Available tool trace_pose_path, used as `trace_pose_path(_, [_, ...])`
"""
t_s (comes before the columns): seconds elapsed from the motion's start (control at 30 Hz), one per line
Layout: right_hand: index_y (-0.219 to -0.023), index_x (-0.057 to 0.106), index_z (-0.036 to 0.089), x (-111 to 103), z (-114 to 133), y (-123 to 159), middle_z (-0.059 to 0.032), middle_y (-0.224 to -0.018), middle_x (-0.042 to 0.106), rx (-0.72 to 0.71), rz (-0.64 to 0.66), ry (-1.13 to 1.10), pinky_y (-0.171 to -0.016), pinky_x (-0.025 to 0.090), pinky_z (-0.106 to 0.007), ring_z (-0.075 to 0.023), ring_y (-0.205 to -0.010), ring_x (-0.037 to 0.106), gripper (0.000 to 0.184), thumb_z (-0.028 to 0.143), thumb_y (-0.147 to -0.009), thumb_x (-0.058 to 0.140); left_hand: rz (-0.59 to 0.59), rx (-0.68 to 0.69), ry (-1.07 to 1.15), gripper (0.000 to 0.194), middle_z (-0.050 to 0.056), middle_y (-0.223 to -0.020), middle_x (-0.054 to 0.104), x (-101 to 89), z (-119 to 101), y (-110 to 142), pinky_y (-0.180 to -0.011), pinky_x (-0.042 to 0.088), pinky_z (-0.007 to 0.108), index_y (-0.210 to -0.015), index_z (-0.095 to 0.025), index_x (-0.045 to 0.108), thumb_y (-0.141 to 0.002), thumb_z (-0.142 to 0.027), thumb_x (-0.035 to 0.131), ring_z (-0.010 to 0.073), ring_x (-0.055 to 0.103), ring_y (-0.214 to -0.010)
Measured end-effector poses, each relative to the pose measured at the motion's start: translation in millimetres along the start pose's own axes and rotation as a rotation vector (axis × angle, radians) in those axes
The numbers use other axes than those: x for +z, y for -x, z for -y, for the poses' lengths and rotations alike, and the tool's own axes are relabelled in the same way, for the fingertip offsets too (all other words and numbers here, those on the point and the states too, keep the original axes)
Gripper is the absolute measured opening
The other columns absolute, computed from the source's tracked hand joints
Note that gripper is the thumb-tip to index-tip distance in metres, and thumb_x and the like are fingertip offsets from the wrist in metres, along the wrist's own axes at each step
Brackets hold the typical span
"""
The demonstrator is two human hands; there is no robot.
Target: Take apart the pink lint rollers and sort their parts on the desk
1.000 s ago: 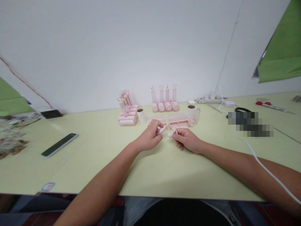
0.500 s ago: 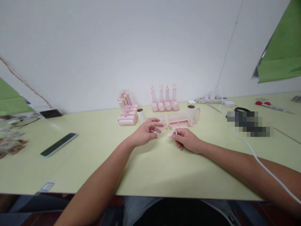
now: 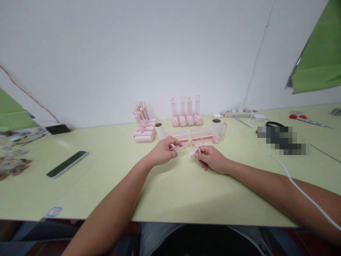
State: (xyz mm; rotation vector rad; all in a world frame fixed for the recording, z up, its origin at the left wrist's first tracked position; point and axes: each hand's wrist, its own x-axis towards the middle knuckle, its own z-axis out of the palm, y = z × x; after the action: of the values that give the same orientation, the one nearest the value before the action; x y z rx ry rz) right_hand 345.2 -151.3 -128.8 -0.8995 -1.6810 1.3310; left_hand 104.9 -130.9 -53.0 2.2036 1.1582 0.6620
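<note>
My left hand (image 3: pixel 163 151) holds a clear, pinkish tube (image 3: pixel 180 148) between thumb and fingers, just above the table. In my right hand (image 3: pixel 213 158) a small pale pink cap (image 3: pixel 192 153) with a loop is pinched, its end pointing at the tube; a gap separates the two. Just beyond my hands lie two pink roller cases, a left one (image 3: pixel 179 135) and a right one (image 3: pixel 200 133), with small pink pieces in front. A white paper roll (image 3: pixel 160 132) stands at the left and another white roll (image 3: pixel 216 128) at the right, beside an upright clear tube (image 3: pixel 223 131).
Pink rollers with upright handles (image 3: pixel 145 131) are stacked back left, and a row of several more (image 3: pixel 186 120) stands near the wall. A phone (image 3: pixel 68 164) lies left. A power strip (image 3: pixel 239 113), red-handled scissors (image 3: pixel 303 119) and a white cable (image 3: pixel 290 177) are on the right.
My left hand's fingers have closed in on the clear tube, which has turned to point more toward my right hand. My right hand has hardly moved.
</note>
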Motion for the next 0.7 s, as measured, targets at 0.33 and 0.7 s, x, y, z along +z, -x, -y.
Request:
trace_pose_path(0.33, [-0.082,0.067,0.020,-2.5,21.8,12.6,-0.0124,-0.121,0.058,-0.578,-0.198,0.487,-0.085,0.050,-0.039,-0.0252,-0.103,0.060,0.013,0.029,-0.089,0.061,0.027,0.034,0.095,0.037,0.004,-0.094,0.064,9.5,-0.1,-0.6,-0.060,0.048,0.022,-0.107,-0.014,0.063,-0.070,-0.015,0.061,0.0100,0.058,-0.067])
trace_pose_path(0.7, [-0.089,0.070,0.020,-1.9,15.1,10.2,-0.0136,-0.130,0.058,-0.662,-0.094,0.605,-0.092,0.049,-0.038,-0.0251,-0.110,0.062,0.009,0.022,-0.088,0.061,-0.113,0.131,0.032,0.046,0.005,-0.097,0.067,13.7,-7.8,1.0,-0.076,0.050,0.028,-0.118,-0.017,0.060,-0.073,-0.016,0.066,0.0150,0.063,-0.081])
